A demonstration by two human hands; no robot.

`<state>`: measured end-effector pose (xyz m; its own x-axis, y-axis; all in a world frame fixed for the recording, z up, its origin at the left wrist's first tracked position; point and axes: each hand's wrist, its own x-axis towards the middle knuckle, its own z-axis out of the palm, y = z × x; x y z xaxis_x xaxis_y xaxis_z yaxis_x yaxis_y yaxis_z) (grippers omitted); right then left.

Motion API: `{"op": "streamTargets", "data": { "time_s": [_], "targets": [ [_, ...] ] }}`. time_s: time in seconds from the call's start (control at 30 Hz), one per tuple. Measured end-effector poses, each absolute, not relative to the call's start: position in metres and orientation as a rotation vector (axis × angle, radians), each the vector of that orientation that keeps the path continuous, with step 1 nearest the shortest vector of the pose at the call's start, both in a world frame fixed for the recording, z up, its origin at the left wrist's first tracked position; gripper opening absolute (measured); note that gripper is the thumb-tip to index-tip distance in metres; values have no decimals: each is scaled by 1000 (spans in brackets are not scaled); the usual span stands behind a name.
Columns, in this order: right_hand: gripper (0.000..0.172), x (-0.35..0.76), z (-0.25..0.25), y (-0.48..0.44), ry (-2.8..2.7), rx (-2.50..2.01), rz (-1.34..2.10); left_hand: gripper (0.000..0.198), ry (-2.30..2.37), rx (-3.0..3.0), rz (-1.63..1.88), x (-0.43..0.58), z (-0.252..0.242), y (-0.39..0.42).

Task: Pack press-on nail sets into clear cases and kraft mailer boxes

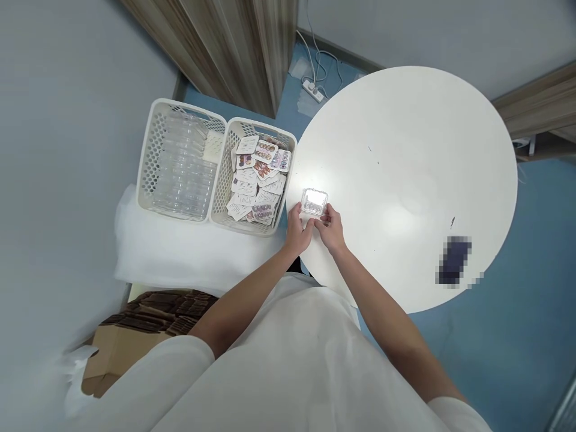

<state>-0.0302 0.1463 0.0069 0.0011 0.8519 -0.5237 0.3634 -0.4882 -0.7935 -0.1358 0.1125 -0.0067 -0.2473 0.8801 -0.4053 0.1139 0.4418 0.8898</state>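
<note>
A small clear plastic case lies on the round white table near its left edge. My left hand grips the case's near left corner with bent fingers. My right hand pinches its near right edge. Something small and patterned shows inside the case, too glary to make out.
Two white perforated baskets stand left of the table on a white-covered surface: one holds clear plastic cases, the other several printed cards. A cardboard box of dark items sits below. A dark blurred object lies at the table's right. A power strip is on the floor.
</note>
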Motion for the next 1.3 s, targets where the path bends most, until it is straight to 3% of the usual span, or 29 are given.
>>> {"op": "streamTargets", "data": {
  "time_s": [0.43, 0.77, 0.97, 1.3],
  "targets": [
    [76, -16, 2, 131, -1240, -1751, 1608, 59, 1654, 877, 961, -125, -8, 91],
    [67, 35, 29, 60, -1263, -1669, 1819, 64, 1757, 796, 1000, -93, 5, 7],
    [51, 51, 39, 32, -1377, -1601, 1885, 62, 1844, 745, 1037, -75, 24, -49],
    [36, 14, 46, 10, -1614, -1305, 2066, 51, 2149, 698, 947, -129, 45, -106]
  ]
}}
